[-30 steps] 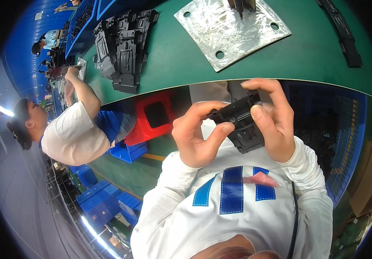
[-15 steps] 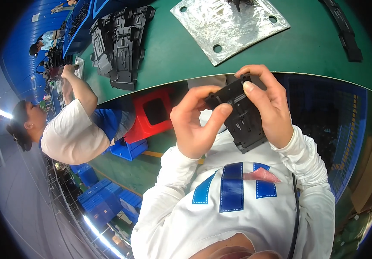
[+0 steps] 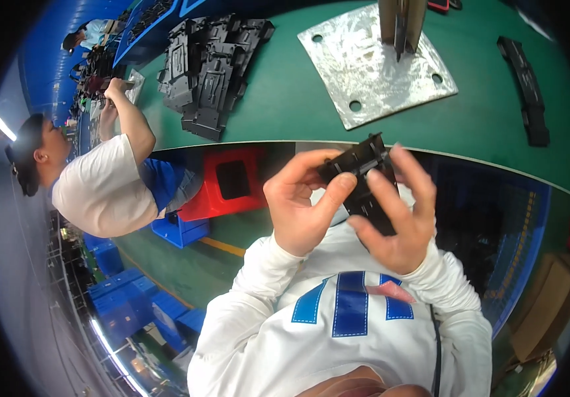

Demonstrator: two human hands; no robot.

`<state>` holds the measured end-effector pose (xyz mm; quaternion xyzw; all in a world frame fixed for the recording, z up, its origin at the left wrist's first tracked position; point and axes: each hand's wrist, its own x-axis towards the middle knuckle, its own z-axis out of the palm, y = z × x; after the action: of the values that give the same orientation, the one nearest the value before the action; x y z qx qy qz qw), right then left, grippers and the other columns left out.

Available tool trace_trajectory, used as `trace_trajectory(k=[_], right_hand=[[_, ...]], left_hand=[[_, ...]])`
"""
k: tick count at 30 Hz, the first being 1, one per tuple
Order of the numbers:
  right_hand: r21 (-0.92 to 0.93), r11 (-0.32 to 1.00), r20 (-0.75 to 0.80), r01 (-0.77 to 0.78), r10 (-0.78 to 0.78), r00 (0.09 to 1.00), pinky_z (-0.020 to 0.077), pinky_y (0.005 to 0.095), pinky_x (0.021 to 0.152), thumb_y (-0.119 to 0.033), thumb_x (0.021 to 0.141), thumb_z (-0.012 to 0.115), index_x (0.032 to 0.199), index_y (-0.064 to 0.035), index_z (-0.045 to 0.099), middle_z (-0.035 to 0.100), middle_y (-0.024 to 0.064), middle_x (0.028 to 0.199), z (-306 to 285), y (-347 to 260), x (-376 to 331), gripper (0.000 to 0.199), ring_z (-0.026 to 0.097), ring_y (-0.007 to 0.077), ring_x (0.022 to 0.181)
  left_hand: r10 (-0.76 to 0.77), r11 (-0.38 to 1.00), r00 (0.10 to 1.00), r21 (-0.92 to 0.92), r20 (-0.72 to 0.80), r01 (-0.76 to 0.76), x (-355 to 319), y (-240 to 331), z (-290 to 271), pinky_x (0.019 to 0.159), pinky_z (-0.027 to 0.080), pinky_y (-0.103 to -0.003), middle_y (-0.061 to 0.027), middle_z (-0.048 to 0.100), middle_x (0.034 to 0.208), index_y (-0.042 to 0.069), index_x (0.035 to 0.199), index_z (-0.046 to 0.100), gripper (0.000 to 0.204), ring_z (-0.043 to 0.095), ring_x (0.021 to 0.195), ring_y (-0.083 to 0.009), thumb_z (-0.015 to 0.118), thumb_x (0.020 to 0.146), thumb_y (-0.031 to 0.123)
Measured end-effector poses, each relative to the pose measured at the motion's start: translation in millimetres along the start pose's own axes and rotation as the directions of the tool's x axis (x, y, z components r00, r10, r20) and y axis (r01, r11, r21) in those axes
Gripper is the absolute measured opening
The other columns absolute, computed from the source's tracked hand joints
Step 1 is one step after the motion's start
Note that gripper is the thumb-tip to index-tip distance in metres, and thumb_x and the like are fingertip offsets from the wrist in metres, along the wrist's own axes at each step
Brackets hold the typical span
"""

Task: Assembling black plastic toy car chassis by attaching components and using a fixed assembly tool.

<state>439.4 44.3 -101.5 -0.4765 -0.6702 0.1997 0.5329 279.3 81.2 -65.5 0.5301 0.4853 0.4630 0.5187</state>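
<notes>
A black molded plastic part [image 3: 359, 161], flat with ribs and small raised fittings, is held in front of my chest just off the table's near edge. My left hand [image 3: 298, 205] pinches its left upper corner between thumb and bent fingers. Over the part's right side, my right hand [image 3: 404, 228] has its fingers spread, some tips slightly smeared by motion. Its thumb and index fingertips lie close over the lower part; whether they touch it I cannot tell.
On the green table [image 3: 285, 99] lie a pile of similar black parts [image 3: 212, 73], a metal plate [image 3: 371, 79] under an upright tool, and a long black part [image 3: 526, 92]. A red stool [image 3: 199, 205] and a co-worker [image 3: 103, 185] are on the left. A blue bin [image 3: 146, 30] stands far left.
My right hand has loosened from the part's upper right edge and spread its fingers lower down. The part has tilted while my left hand keeps hold. The view has shifted.
</notes>
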Motion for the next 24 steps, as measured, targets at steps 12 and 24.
trace_trajectory(k=[12,24], right_hand=[[-0.026,0.997,0.012,0.066,-0.065,0.998,0.0504,0.0389,0.096,-0.003,0.059,0.085,0.123,-0.0045,0.062,0.045,0.0244,0.141,-1,3,9,0.069,0.056,0.0367,0.12],[-0.01,1.0,0.238,0.01,-0.007,0.971,0.0518,0.041,0.091,-0.001,0.07,0.072,0.127,-0.0033,0.06,0.038,0.0209,0.143,-22,23,24,0.058,0.059,0.035,0.111]], left_hand=[[0.003,0.962,0.999,-0.271,-0.048,-0.016,8,4,15,0.072,0.054,-0.024,-0.0085,0.071,0.09,-0.005,0.105,0.066,0.026,0.066,0.081,-0.0102,0.074,0.082,0.005],[-0.033,0.938,0.992,-0.34,0.119,0.072,10,-4,17,0.075,0.052,-0.027,-0.0097,0.068,0.101,-0.006,0.122,0.061,0.046,0.063,0.09,-0.0129,0.04,0.104,0.031]])
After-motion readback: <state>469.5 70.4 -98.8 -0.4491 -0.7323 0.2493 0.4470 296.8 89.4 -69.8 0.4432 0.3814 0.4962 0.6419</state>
